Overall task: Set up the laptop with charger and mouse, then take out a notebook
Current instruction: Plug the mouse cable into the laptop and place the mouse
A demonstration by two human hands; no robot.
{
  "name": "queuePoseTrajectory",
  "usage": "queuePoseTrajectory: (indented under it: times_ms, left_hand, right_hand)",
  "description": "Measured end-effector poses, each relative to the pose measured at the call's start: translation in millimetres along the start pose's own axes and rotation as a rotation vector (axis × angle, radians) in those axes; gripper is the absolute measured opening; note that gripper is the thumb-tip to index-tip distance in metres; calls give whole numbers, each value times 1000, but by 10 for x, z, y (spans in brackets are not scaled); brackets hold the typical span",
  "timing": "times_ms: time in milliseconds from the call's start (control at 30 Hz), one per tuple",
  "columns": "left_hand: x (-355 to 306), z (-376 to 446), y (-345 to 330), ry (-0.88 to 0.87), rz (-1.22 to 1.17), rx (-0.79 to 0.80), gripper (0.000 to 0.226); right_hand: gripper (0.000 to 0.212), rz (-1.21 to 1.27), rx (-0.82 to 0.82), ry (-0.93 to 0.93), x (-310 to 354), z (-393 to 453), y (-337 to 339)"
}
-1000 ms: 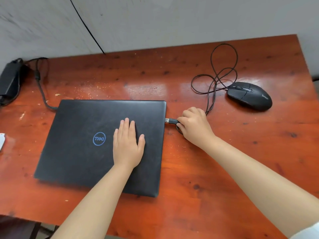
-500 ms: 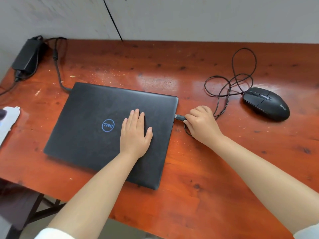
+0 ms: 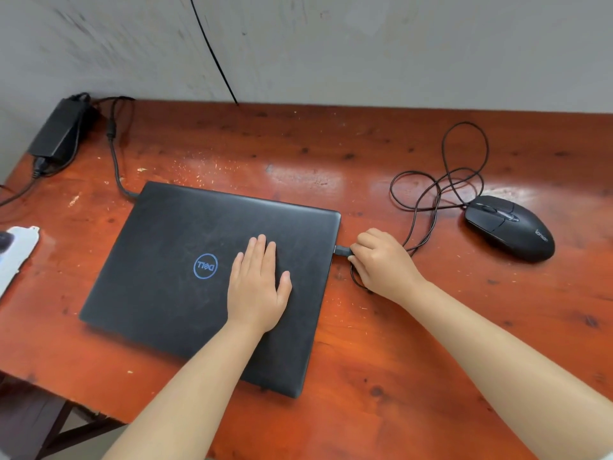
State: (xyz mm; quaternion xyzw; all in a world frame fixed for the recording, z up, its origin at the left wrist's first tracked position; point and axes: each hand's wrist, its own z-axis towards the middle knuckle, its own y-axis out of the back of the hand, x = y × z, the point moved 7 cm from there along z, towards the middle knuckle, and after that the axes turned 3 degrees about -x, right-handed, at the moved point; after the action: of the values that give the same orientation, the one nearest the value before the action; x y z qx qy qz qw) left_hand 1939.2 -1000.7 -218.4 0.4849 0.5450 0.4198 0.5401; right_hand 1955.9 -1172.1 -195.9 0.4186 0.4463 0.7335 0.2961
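The left hand (image 3: 257, 287) lies flat and open, palm down with fingers together, on the lid of the closed black laptop (image 3: 185, 260), just right of its round blue logo; it grips nothing. The right hand (image 3: 381, 263) is curled closed around the black USB plug (image 3: 341, 250) of the mouse cable, its fingertips pinching the plug, which sits at the laptop's right edge; whether the plug is fully seated in the port cannot be told. The thin black mouse cable (image 3: 441, 180) loops under that hand, then runs away from it in several loose coils across the table to the black wired computer mouse (image 3: 510, 227), which rests well to the right of the laptop.

The laptop lies slightly skewed on the glossy reddish-brown wooden table (image 3: 365, 154), its lid shut. From its far left corner a thicker black charger cord (image 3: 114, 161) leads back to the black rectangular power brick (image 3: 59, 127) at the table's far left corner, close to the grey wall (image 3: 365, 44). A white, partly cut-off object (image 3: 16, 254) lies at the table's left edge. A thin dark wire (image 3: 212, 51) hangs down the wall behind the table.
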Motion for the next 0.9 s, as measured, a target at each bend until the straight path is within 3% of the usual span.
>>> queuePoseTrajectory:
  times_ms: [200, 333, 433, 567, 633, 667, 767, 833, 900]
  left_hand:
    - [-13, -3, 5, 6, 41, 17, 50]
    - [-45, -9, 42, 19, 47, 15, 53]
    - [-65, -8, 69, 15, 60, 13, 59]
    - [-87, -31, 99, -6, 104, 7, 52]
    - [-119, -45, 124, -31, 127, 11, 51]
    - [-142, -49, 131, -49, 139, 22, 48]
    - [-239, -42, 155, -144, 242, 23, 35]
    - [-306, -34, 147, -186, 254, 24, 36]
    - [-388, -42, 111, -200, 205, 29, 40]
  right_hand:
    - [19, 44, -56, -1, -30, -26, -11]
    - [11, 36, 19, -81, -83, -47, -66]
    - [17, 59, 81, -163, -168, -85, -91]
    - [16, 78, -135, -163, -281, -261, 280]
    - [25, -34, -233, -275, -585, -362, 533]
    - [32, -101, -205, -405, -839, -413, 627]
    - [56, -224, 192, -783, -1546, -598, 706]
    - [58, -174, 339, -811, -1685, -596, 694]
    - [57, -146, 384, -737, -1588, -546, 662]
